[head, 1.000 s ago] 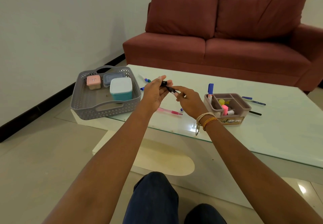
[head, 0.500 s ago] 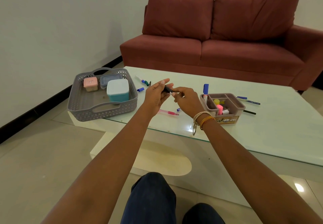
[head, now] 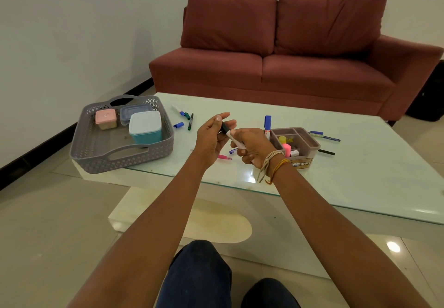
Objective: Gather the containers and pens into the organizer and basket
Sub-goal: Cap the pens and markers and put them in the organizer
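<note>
Both hands meet above the glass table's near edge around a white marker [head: 232, 137] with a black cap. My left hand [head: 211, 139] pinches the black cap end; my right hand [head: 252, 147] grips the white barrel. The grey basket [head: 96, 158] at the left holds a pink container [head: 105, 119], a flat blue-lidded container [head: 134, 111] and a teal container [head: 145, 127]. The brown organizer [head: 310, 143] at the right holds a blue marker [head: 267, 125] and pink and yellow highlighters. Loose pens lie on the glass: a green one [head: 190, 121], a pink one [head: 224, 157], blue ones [head: 324, 135], a black one [head: 325, 152].
The glass table [head: 360, 175] stands on a white base. A dark red sofa [head: 288, 62] fills the far side. A loose blue cap [head: 178, 125] and a white-blue marker [head: 178, 109] lie beside the basket. My knees show at the bottom.
The view has shifted slightly. My hands stay together on the marker, the black cap end now pressed against the white barrel, and they sit a little lower.
</note>
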`<state>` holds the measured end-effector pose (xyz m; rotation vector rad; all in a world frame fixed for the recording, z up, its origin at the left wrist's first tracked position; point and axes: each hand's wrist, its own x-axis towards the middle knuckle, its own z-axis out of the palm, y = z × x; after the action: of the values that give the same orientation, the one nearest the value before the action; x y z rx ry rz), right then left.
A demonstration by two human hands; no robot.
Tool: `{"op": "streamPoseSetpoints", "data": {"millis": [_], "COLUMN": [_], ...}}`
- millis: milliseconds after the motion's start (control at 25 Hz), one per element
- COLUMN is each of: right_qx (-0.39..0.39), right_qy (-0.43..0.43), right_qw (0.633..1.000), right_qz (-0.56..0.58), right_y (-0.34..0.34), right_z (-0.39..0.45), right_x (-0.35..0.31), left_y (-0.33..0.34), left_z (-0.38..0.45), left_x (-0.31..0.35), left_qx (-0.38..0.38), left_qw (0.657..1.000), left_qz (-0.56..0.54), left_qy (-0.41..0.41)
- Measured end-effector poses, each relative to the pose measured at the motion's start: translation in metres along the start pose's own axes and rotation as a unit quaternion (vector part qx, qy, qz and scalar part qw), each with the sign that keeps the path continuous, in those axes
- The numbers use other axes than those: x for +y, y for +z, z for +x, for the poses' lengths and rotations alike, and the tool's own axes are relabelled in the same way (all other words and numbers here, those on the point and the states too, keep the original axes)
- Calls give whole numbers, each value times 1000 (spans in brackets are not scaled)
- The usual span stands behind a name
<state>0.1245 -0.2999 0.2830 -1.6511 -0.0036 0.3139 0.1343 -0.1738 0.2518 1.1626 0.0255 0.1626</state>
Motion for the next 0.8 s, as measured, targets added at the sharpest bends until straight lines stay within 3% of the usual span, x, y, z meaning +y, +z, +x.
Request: {"op": "streamPoseSetpoints", "data": {"millis": [200, 440, 800], "right_qx": [-65, -59, 54], "right_qy": [27, 55, -119], "right_qw": [997, 986, 954], "right_qz": [39, 146, 270], "right_y": [-9, -35, -66], "right_z": [0, 6, 8], "right_x": [8, -7, -31], "left_y": [17, 30, 52], "left_z": [1, 3, -9], "left_x": [0, -20, -48], "left_qx": [-88, -52, -101], "left_qw": [979, 986, 952], "left_qz": [182, 122, 265], "left_qy": [-2, -100, -115]}}
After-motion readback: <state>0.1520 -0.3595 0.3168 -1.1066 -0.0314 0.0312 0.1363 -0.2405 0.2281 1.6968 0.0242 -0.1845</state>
